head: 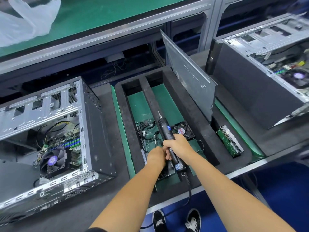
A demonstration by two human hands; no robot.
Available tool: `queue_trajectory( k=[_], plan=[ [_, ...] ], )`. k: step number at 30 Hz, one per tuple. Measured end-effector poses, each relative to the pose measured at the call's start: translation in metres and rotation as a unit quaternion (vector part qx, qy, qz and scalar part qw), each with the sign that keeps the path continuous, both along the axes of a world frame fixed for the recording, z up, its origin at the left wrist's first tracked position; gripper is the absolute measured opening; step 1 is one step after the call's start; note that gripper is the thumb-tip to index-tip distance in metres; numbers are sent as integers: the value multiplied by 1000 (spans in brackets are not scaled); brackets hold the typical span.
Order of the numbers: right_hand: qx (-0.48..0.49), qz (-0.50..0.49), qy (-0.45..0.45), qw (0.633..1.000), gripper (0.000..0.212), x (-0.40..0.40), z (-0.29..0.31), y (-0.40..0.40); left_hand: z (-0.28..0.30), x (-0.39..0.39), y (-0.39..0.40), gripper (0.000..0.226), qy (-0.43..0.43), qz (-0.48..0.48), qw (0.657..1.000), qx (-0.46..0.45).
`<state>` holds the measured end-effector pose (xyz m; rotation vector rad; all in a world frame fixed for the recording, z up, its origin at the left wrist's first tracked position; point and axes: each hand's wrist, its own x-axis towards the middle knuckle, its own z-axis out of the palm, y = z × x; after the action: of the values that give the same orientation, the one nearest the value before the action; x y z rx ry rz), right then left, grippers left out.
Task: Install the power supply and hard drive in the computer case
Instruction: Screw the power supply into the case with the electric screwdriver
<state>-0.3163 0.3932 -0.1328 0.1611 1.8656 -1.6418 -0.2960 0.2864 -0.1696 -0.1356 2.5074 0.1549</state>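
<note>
My right hand (178, 146) grips a black electric screwdriver (167, 131) over the middle of a black foam tray (197, 131), bit pointing away from me. My left hand (155, 156) is curled against the screwdriver's lower body, just beside my right hand. Under both hands lies a dark boxy part (167, 175), mostly hidden, with a bundle of black cables (146, 131) beyond it. A bare hard drive (229, 141) stands on edge in the tray's right slot. The open computer case (55, 131) lies to the left, its motherboard and CPU fan (52, 160) showing.
A small black fan (183, 130) lies in the tray right of the screwdriver. A grey side panel (189, 76) stands upright in the tray's far right slot. A second open case (260, 81) sits at right. The screwdriver's cord (188, 185) hangs over the bench's front edge.
</note>
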Motion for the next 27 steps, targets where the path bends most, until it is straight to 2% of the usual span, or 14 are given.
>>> queue_trajectory(
  k=[3, 8, 12, 18, 23, 27],
  plan=[
    [1, -3, 2, 1000, 6, 0, 0, 0, 1, 0, 0, 29, 1, -10, 1000, 1],
    [3, -1, 1, 1000, 12, 2, 1, -1, 1, 2, 0, 27, 21, 22, 999, 23],
    [-1, -2, -3, 1000, 9, 2, 3, -1, -2, 5, -1, 27, 14, 53, 997, 55],
    [0, -8, -4, 1000, 6, 1, 4, -1, 2, 2, -4, 27, 11, 144, 979, 142],
    [1, -4, -1, 1000, 6, 1, 6, 0, 7, 0, -1, 43, 60, 201, 951, 225],
    [-4, -6, -5, 1000, 5, 1, 7, 0, 9, -7, -5, 31, 11, 185, 968, 169]
  ],
)
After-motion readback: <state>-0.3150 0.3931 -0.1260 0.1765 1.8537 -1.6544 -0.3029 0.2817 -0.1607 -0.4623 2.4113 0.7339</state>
